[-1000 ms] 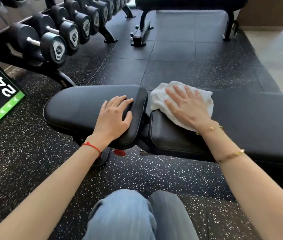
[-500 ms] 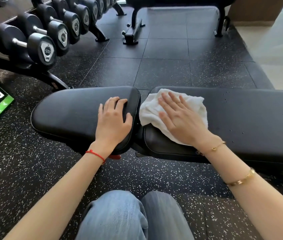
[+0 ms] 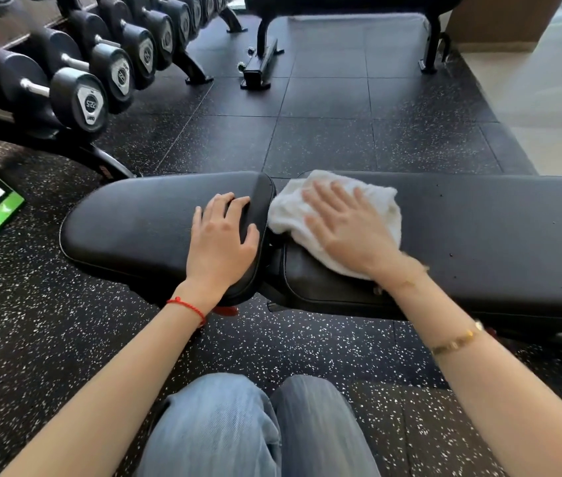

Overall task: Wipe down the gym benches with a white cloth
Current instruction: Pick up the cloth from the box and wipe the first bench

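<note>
The right hand [image 3: 348, 232], fingers spread flat, presses a white cloth [image 3: 334, 215] onto the left end of the bench [image 3: 496, 232] back pad, whose long axis runs left to right. The left hand [image 3: 221, 239] rests open on the seat pad [image 3: 135, 222], beside the gap. Dumbbells [image 3: 100, 80] line the far left.

Bare forearms, wrist jewellery and jeans were seen from above.

No sleeves were worn over either forearm. A thin red string bracelet [image 3: 186, 307] with a small knot was tied round the left wrist. A gold link bracelet [image 3: 455, 342] was worn on the right forearm, and a finer gold chain [image 3: 405, 282], blurred, nearer the right hand. The legs were covered by light blue denim jeans [image 3: 238, 428], creased at the knees.
</note>
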Demonstrator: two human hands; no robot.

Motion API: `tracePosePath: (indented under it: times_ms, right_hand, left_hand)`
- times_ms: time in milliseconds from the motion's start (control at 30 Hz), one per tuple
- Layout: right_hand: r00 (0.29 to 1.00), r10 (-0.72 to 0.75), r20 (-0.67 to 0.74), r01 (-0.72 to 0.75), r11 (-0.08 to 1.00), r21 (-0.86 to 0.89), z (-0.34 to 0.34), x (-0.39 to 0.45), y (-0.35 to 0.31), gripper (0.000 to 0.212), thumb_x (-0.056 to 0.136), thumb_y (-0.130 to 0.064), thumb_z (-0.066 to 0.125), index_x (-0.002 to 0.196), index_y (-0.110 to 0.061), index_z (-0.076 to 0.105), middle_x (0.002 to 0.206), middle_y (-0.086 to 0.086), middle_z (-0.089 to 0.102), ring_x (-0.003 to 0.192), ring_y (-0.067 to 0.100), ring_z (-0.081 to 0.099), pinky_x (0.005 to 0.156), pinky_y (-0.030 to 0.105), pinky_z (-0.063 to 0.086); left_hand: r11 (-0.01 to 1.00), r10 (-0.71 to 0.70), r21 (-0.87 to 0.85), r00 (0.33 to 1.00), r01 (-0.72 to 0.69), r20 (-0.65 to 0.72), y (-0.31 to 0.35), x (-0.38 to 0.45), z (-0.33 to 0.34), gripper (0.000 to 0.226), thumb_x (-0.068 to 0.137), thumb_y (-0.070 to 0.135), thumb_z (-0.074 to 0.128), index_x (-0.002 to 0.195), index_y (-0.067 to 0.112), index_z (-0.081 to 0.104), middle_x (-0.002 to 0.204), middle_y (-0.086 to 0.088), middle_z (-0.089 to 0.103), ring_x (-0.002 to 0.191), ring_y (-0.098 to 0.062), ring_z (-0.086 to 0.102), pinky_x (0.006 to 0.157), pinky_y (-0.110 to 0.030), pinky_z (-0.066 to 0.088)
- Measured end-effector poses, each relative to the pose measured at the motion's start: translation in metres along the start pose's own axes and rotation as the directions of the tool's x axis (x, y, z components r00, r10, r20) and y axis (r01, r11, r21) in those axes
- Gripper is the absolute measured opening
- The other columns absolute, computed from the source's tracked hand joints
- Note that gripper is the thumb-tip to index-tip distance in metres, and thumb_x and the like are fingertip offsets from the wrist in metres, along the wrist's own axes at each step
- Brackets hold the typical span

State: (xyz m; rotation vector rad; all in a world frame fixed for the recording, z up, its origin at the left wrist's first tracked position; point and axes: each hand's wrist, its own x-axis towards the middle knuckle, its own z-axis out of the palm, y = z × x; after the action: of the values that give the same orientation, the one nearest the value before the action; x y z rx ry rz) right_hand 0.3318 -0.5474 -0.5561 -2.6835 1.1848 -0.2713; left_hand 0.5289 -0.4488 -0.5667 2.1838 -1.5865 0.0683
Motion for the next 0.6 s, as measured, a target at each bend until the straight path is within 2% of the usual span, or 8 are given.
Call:
tracePosePath:
  times_ms: [67,133,233,333,400,467,533,600]
  right_hand:
    - [0.998,-0.07,-0.009,0.07,0.995,0.069,0.002,-0.036,0.004,0.057,0.102,-0.054,0.014,0.157,-0.038,0.015,0.164,-0.015,0.003,0.152,0.006,-0.005,0.121,0.031,-0.014]
    - [1.0,-0.028,-0.008,0.028,0.996,0.083,-0.004,-0.056,0.026,0.059,0.099,-0.06,0.011,0.155,-0.044,0.015,0.162,-0.02,0.001,0.15,0.002,-0.007,0.118,0.024,-0.017]
    - [0.988,0.156,-0.009,-0.155,0.988,0.024,-0.016,-0.031,0.065,0.053,0.105,-0.049,0.018,0.157,-0.035,0.016,0.165,-0.012,0.005,0.152,0.008,0.0,0.121,0.031,-0.01]
    - [0.965,0.262,0.02,-0.262,0.965,0.006,-0.021,0.014,0.054,0.053,0.108,-0.039,0.018,0.159,-0.024,0.013,0.167,-0.003,0.003,0.154,0.017,0.0,0.123,0.04,-0.006]
    - [0.978,0.209,0.015,-0.21,0.978,0.015,-0.014,0.019,0.028,0.053,0.108,-0.037,0.02,0.159,-0.022,0.014,0.167,-0.001,0.005,0.154,0.019,0.001,0.123,0.041,-0.006]
    - [0.997,0.082,-0.014,-0.081,0.997,0.015,-0.004,-0.007,0.009,0.054,0.107,-0.041,0.022,0.158,-0.026,0.016,0.167,-0.004,0.007,0.154,0.015,0.001,0.122,0.038,-0.007]
    - [0.999,-0.03,-0.03,0.031,0.999,0.038,-0.001,-0.048,0.007,0.056,0.104,-0.05,0.018,0.158,-0.033,0.015,0.164,-0.013,0.004,0.151,0.005,-0.005,0.12,0.029,-0.014]
    - [1.0,-0.021,-0.021,0.022,0.999,0.047,-0.005,-0.072,0.025,0.058,0.102,-0.056,0.015,0.157,-0.037,0.015,0.163,-0.017,0.003,0.15,0.003,-0.005,0.115,0.019,-0.02]
  left_hand:
    - [1.0,0.004,-0.003,1.0,-0.004,-0.004,-0.001,0.0,0.0,0.048,0.095,0.031,0.049,0.141,0.018,0.046,0.149,-0.006,0.042,0.142,-0.023,0.033,0.122,-0.048,0.016]
    - [1.0,0.009,-0.001,1.0,-0.009,-0.007,-0.001,-0.001,0.001,0.048,0.095,0.031,0.049,0.141,0.018,0.047,0.148,-0.006,0.043,0.142,-0.023,0.033,0.122,-0.048,0.016]
    - [1.0,0.002,-0.002,1.0,-0.002,-0.014,0.0,-0.002,0.002,0.048,0.095,0.031,0.049,0.141,0.017,0.047,0.148,-0.007,0.043,0.142,-0.023,0.033,0.123,-0.049,0.015]
    - [1.0,-0.001,0.005,1.0,0.001,-0.019,0.002,-0.001,0.003,0.048,0.095,0.031,0.049,0.141,0.017,0.047,0.148,-0.008,0.044,0.142,-0.023,0.033,0.122,-0.05,0.017]
    - [1.0,-0.004,0.006,1.0,0.004,-0.022,0.001,-0.001,0.004,0.048,0.094,0.031,0.049,0.14,0.017,0.048,0.147,-0.008,0.044,0.142,-0.023,0.034,0.122,-0.05,0.018]
    - [1.0,-0.002,0.009,1.0,0.002,-0.024,-0.001,-0.001,0.004,0.048,0.094,0.032,0.05,0.14,0.018,0.048,0.147,-0.007,0.045,0.141,-0.024,0.035,0.121,-0.05,0.019]
    - [1.0,0.0,0.01,1.0,0.0,-0.025,-0.003,0.0,0.005,0.048,0.094,0.032,0.051,0.14,0.018,0.049,0.147,-0.007,0.046,0.141,-0.024,0.035,0.12,-0.05,0.02]
    - [1.0,0.005,0.014,1.0,-0.004,-0.024,-0.004,0.0,0.005,0.048,0.094,0.033,0.05,0.14,0.017,0.049,0.147,-0.007,0.045,0.141,-0.024,0.035,0.12,-0.05,0.02]
